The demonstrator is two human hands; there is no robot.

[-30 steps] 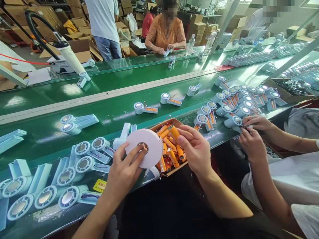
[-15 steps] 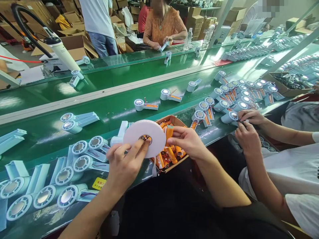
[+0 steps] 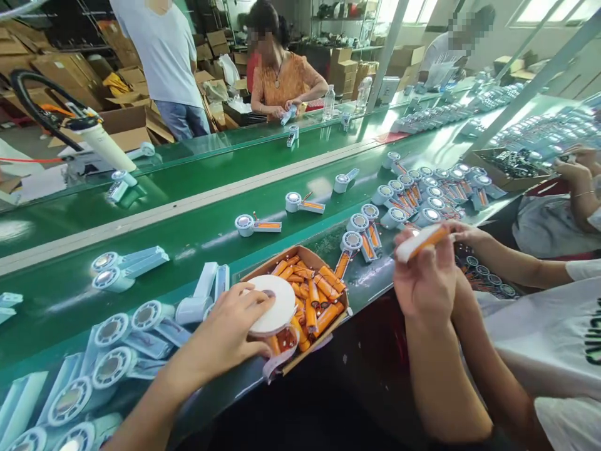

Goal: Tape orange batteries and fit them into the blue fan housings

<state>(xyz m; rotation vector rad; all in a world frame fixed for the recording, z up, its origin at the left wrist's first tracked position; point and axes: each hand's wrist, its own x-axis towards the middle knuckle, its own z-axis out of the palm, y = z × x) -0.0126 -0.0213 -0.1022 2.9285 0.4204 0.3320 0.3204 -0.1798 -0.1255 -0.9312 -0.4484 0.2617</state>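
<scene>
My left hand (image 3: 224,332) rests on a white tape roll (image 3: 277,304), holding it down flat over the left part of a cardboard box (image 3: 307,254) filled with several orange batteries (image 3: 323,291). My right hand (image 3: 425,279) is raised to the right of the box and grips one orange battery (image 3: 422,241) with a white strip along it, held almost level. Pale blue fan housings (image 3: 113,329) lie on the green belt (image 3: 197,232) just left of my left hand.
A co-worker's hand (image 3: 469,235) and arm reach in at the right, near a cluster of fan units (image 3: 422,191) with batteries fitted. Single units (image 3: 256,224) lie along the belt. Across it a seated person (image 3: 284,78) handles a part; another stands by cardboard boxes.
The tape roll went down from in front of me onto the box. My right hand pulled away to the right and up, carrying a battery with white tape on it. The view shifted right.
</scene>
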